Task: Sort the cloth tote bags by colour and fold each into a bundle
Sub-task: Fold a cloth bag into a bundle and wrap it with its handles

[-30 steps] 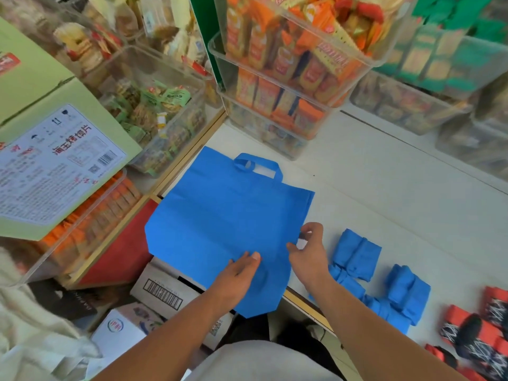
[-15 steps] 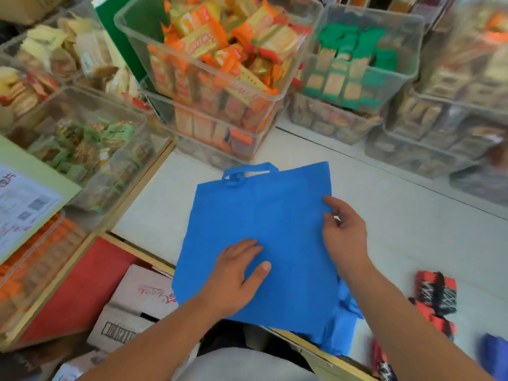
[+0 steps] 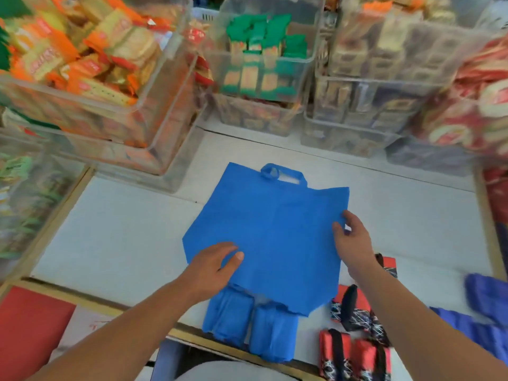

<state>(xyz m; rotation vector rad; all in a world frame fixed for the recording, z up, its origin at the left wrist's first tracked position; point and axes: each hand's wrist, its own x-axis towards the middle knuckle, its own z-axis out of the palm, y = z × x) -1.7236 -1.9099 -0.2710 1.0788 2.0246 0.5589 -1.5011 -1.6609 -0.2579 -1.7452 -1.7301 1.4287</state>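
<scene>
Two hands on one blue tote bag (image 3: 269, 229), which lies flat and unfolded on the white bench (image 3: 123, 243), middle of view. Bag: plain bright blue cloth, no print, faint vertical crease down the centre, lower left corner cut off at a slant. Its handle (image 3: 284, 176) is a short loop at the far edge, pointing toward the bins. Near edge of the bag overlaps two blue bundles (image 3: 229, 316), already folded, side by side at the bench's front edge. Left hand (image 3: 211, 266) rests palm down on the bag's lower left part, fingers (image 3: 229, 247) straight and close together, thumb out to the side. Right hand (image 3: 354, 240) is at the bag's right edge, fingers (image 3: 347, 215) curled, thumb and forefinger pinching the cloth edge. Red bundles (image 3: 354, 309) with black-and-white pattern and black straps lie right of the blue ones, near the right forearm. Dark blue cloth (image 3: 483, 295) at far right, blurred. Clear plastic bins (image 3: 176, 111) of snack packets stand along the back of the bench.
</scene>
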